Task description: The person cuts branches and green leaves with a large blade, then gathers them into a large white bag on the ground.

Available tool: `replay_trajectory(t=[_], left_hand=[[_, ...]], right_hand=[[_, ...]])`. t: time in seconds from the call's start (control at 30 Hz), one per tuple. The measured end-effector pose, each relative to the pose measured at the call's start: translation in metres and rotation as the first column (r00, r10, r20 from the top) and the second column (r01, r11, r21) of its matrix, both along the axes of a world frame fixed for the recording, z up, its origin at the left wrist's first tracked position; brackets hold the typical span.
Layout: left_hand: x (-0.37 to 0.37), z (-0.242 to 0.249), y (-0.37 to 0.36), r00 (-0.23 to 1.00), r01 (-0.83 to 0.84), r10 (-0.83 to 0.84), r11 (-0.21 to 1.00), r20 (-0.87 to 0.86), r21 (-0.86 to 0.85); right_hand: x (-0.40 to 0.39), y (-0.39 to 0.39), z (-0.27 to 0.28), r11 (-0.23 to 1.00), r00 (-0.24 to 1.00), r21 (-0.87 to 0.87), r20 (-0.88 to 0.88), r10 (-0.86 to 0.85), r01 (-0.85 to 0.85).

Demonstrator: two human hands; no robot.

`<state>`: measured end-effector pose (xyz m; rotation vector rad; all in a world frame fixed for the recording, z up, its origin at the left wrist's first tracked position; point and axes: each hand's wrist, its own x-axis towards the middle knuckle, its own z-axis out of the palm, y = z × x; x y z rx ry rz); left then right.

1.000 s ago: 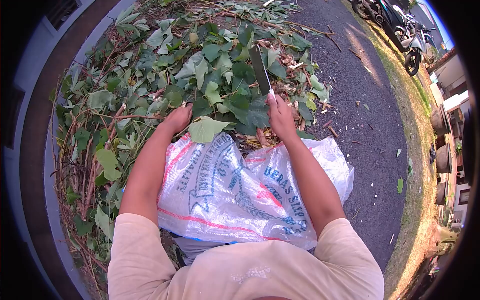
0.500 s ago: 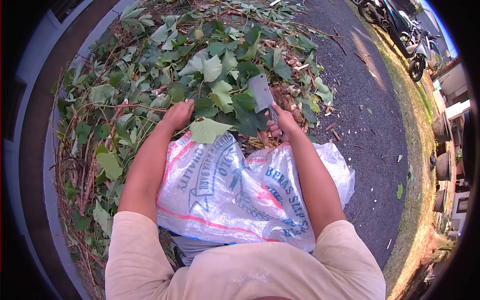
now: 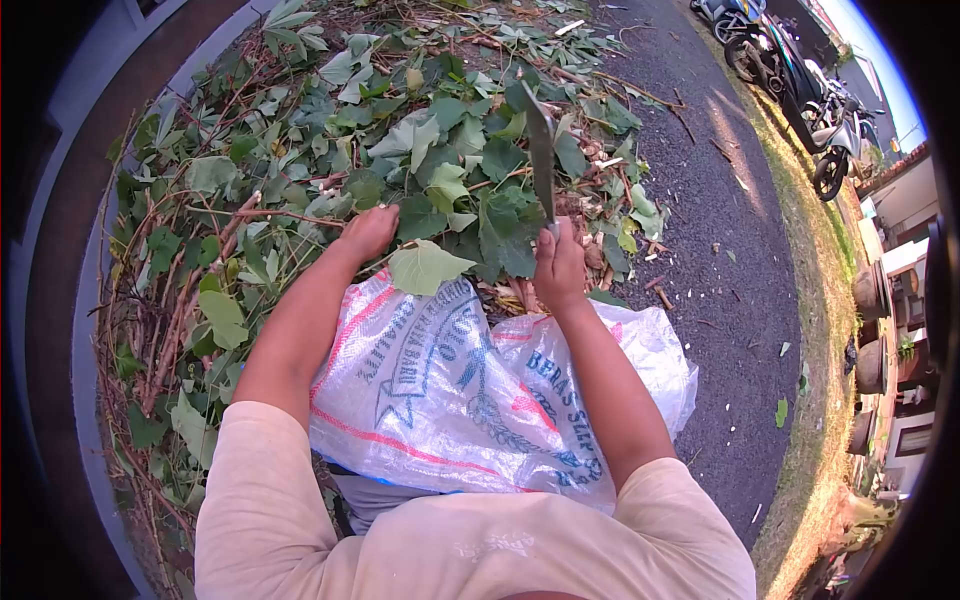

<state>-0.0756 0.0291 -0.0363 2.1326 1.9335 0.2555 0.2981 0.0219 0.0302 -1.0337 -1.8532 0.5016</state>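
My right hand point(image 3: 560, 265) is wrapped round the handle of a cleaver point(image 3: 541, 150). The blade points up and away, seen nearly edge-on, above the leaves. To the left, my left hand point(image 3: 370, 232) is closed on a leafy branch point(image 3: 300, 214) whose brown stem runs out to the left; green leaves spread just right of the fist. A broad pale leaf point(image 3: 425, 266) hangs below that hand, over the edge of a white woven sack point(image 3: 450, 390). Printed with blue and red, the sack lies across my lap. Wood chips and a brown lump of wood are partly hidden behind my right hand.
A large heap of cut branches and leaves point(image 3: 230, 170) fills the left and far side. Dark asphalt point(image 3: 720, 330) runs along the right, with scattered chips and twigs. Beyond it are a grass strip point(image 3: 820, 420) and parked motorbikes point(image 3: 800, 95). A wall borders the far left.
The cleaver has come up and turned, from its flat face showing to nearly edge-on. My left hand keeps its place on the branch. The whole view has shifted slightly.
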Motion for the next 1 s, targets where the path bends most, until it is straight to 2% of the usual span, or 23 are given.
replay_trajectory(t=[0.03,0.07,0.1,0.13,0.17,0.2,0.23,0.33,0.37,0.43,0.47,0.5,0.53,0.57,0.63,0.7,0.77,0.8,0.83,0.87,0.9,0.97,1.0], left_hand=[[0.000,0.003,-0.002,1.000,0.030,-0.030,0.999,0.001,-0.026],[0.000,0.005,-0.002,0.999,0.040,-0.039,0.998,0.011,-0.052],[0.003,0.008,-0.006,0.999,0.035,-0.035,0.999,0.004,-0.023],[0.000,0.011,-0.009,0.998,0.068,-0.068,0.998,-0.019,-0.018],[-0.002,0.009,-0.010,0.996,0.088,-0.089,0.996,-0.028,-0.025],[-0.004,0.009,-0.012,0.998,0.066,-0.066,0.997,0.003,-0.032],[-0.006,0.010,-0.017,0.999,0.054,-0.053,0.997,0.011,-0.047],[-0.011,-0.002,-0.008,0.992,0.122,-0.122,0.993,0.044,0.005],[-0.010,-0.004,-0.006,0.988,0.143,-0.143,0.990,0.053,0.010],[-0.009,-0.006,-0.005,0.988,0.145,-0.143,0.989,0.053,-0.021],[-0.010,-0.006,-0.008,0.988,0.147,-0.145,0.988,0.052,-0.043],[-0.010,-0.001,-0.009,0.988,0.149,-0.146,0.987,0.044,-0.058],[-0.006,0.001,-0.009,0.987,0.155,-0.152,0.986,0.041,-0.068],[-0.003,0.003,-0.009,0.987,0.161,-0.159,0.985,0.038,-0.064],[-0.001,0.011,-0.015,0.987,0.161,-0.162,0.985,-0.021,-0.060],[0.000,0.012,-0.013,0.984,0.132,-0.145,0.983,-0.105,-0.126],[-0.001,0.015,-0.017,0.982,0.138,-0.149,0.986,-0.120,-0.094],[-0.002,0.012,-0.018,0.984,0.133,-0.141,0.988,-0.109,-0.073],[-0.002,0.009,-0.017,0.986,0.135,-0.140,0.989,-0.094,-0.053],[0.000,0.009,-0.017,0.982,0.156,-0.160,0.987,-0.098,-0.047],[0.003,0.008,-0.013,0.983,0.153,-0.156,0.987,-0.094,-0.037],[0.004,0.002,-0.014,0.986,0.118,-0.116,0.993,-0.121,0.008],[0.001,0.001,-0.016,0.986,0.109,-0.109,0.994,-0.124,-0.003]], right_hand=[[-0.002,0.007,-0.020,0.959,0.976,-0.274,0.217,-0.016,0.076],[0.011,0.025,-0.065,0.895,0.958,-0.433,0.284,0.027,0.103],[0.022,0.049,-0.091,0.817,0.936,-0.564,0.339,0.092,0.124],[0.019,0.051,-0.058,0.838,0.939,-0.534,0.332,0.088,0.110],[0.026,0.039,-0.029,0.661,0.989,-0.749,0.129,0.069,0.052],[0.026,0.024,-0.006,0.417,0.998,-0.907,-0.060,0.001,-0.055],[0.024,0.018,-0.002,0.402,0.999,-0.914,-0.052,0.013,-0.053],[0.023,0.005,0.014,0.799,0.992,-0.601,-0.112,-0.054,-0.024],[0.014,-0.002,0.038,0.811,0.972,-0.582,-0.216,-0.092,-0.053],[0.004,-0.010,0.072,0.934,0.973,-0.356,-0.199,-0.117,0.039],[0.003,-0.003,0.049,0.926,0.972,-0.376,-0.200,-0.124,0.041],[0.003,0.008,0.015,0.962,0.979,-0.270,-0.185,-0.089,0.036],[0.002,0.006,0.012,0.987,0.985,-0.156,-0.161,-0.060,0.035],[0.005,0.008,0.015,0.909,0.974,-0.399,0.223,-0.029,0.118],[0.022,0.040,-0.059,0.846,0.889,-0.500,0.453,0.072,0.186],[0.020,0.042,-0.028,0.683,0.935,-0.719,0.318,0.155,0.131],[0.025,0.044,-0.020,0.665,0.960,-0.743,0.235,0.153,0.076],[0.028,0.046,-0.010,0.429,0.998,-0.901,-0.064,0.028,-0.070],[0.033,0.038,0.001,0.193,0.933,-0.942,-0.308,-0.187,-0.273],[0.026,0.024,0.027,0.322,0.918,-0.910,-0.337,-0.209,-0.261],[0.023,0.019,0.046,0.329,0.920,-0.909,-0.334,-0.204,-0.257],[0.014,0.009,0.068,0.727,0.871,-0.645,-0.472,-0.137,-0.235],[0.007,0.005,0.075,0.832,0.840,-0.509,-0.533,-0.103,-0.221]])
